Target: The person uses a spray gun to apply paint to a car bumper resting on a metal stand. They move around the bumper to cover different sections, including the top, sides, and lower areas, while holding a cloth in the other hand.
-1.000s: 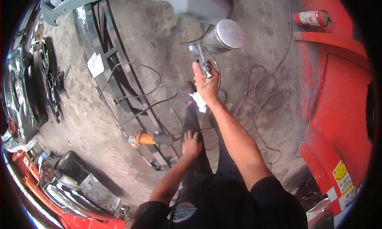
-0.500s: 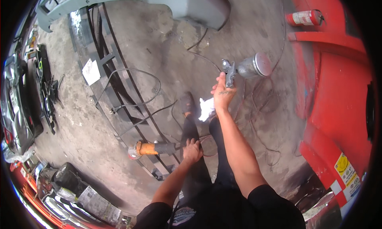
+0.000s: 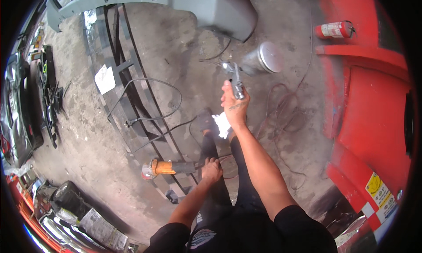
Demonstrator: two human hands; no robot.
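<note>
Concrete floor (image 3: 79, 134) of a workshop, and above it a spray gun (image 3: 238, 83) which has moved to the left

At the far left, a dark, shiny car part (image 3: 17, 108) lies on the floor. Next comes a long metal frame (image 3: 126, 66); a white sheet (image 3: 105, 79) and a black cable (image 3: 179, 97) lie on it. Near the lower end of this frame is an orange angle grinder (image 3: 165, 167), in the same place as half a second ago.

Just beside the grinder, the left hand (image 3: 212, 170) rests on the left leg (image 3: 215, 193), as before. Its fingers are loosely spread and grasp nothing. At the top, a grey bumper (image 3: 202, 9) reaches over the frame.

In the middle, the right hand (image 3: 236, 104) has its fingers closed around the handle of the spray gun. Half a second ago the gun was farther to the right; now its silver cup (image 3: 270, 57) is nearer to the bumper, but apart from it. A white crumpled piece (image 3: 222, 125) shows beside the right wrist; I cannot tell what holds it.

Farther right, a reddish hose (image 3: 285, 103) lies in loops. At the right edge, a fire extinguisher (image 3: 332, 30) is near a large red body panel (image 3: 373, 108).
</note>
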